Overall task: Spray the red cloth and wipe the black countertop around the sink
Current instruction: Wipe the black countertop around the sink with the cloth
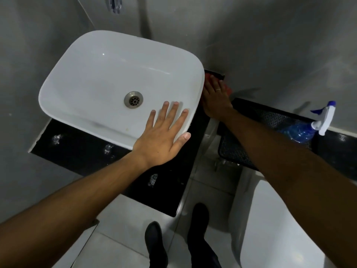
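A white basin point(92, 78) stands on the black countertop point(77, 151). My left hand point(164, 132) lies flat with fingers spread on the basin's near right rim and holds nothing. My right hand point(214, 97) presses flat on the red cloth point(228, 88) on the narrow strip of counter between the basin and the back wall corner. Most of the cloth is hidden under the hand; only red edges show. A blue spray bottle point(309, 128) with a white and blue trigger lies on the counter ledge at the right.
A black perforated mat or basket point(270, 124) sits right of the sink, under my right forearm. A white toilet point(270, 219) is at lower right. Grey walls close in behind and left. A chrome tap point(115, 3) hangs above. My dark shoes point(156, 242) stand on pale floor tiles.
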`<action>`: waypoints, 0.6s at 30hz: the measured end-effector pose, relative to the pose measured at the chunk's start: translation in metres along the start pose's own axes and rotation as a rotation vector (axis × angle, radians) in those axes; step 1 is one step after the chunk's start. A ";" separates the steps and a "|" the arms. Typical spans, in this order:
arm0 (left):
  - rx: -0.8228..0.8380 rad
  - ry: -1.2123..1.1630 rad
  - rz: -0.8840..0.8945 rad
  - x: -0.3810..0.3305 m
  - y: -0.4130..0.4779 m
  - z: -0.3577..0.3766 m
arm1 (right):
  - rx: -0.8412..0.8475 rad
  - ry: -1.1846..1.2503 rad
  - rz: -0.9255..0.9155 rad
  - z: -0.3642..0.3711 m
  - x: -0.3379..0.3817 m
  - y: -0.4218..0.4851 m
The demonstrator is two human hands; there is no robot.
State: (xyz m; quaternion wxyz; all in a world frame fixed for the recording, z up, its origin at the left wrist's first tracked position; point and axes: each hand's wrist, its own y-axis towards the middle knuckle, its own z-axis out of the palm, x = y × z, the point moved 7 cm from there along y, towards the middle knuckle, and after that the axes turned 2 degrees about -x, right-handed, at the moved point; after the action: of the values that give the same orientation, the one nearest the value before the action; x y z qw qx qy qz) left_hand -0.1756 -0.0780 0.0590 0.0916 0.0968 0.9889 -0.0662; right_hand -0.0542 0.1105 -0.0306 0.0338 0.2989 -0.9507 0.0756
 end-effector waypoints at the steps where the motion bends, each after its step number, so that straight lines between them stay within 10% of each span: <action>1: -0.002 0.003 0.003 0.000 0.000 0.000 | 0.007 -0.013 -0.015 0.002 0.007 -0.006; 18: -0.089 -0.126 0.073 -0.003 -0.002 -0.006 | -0.087 0.060 0.078 0.061 0.187 -0.213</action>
State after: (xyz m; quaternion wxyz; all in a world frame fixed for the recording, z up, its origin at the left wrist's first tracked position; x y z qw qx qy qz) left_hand -0.1737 -0.0801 0.0656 0.1602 0.1243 0.9789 -0.0245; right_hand -0.0860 -0.1774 -0.0437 0.0724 0.2575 -0.9625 0.0444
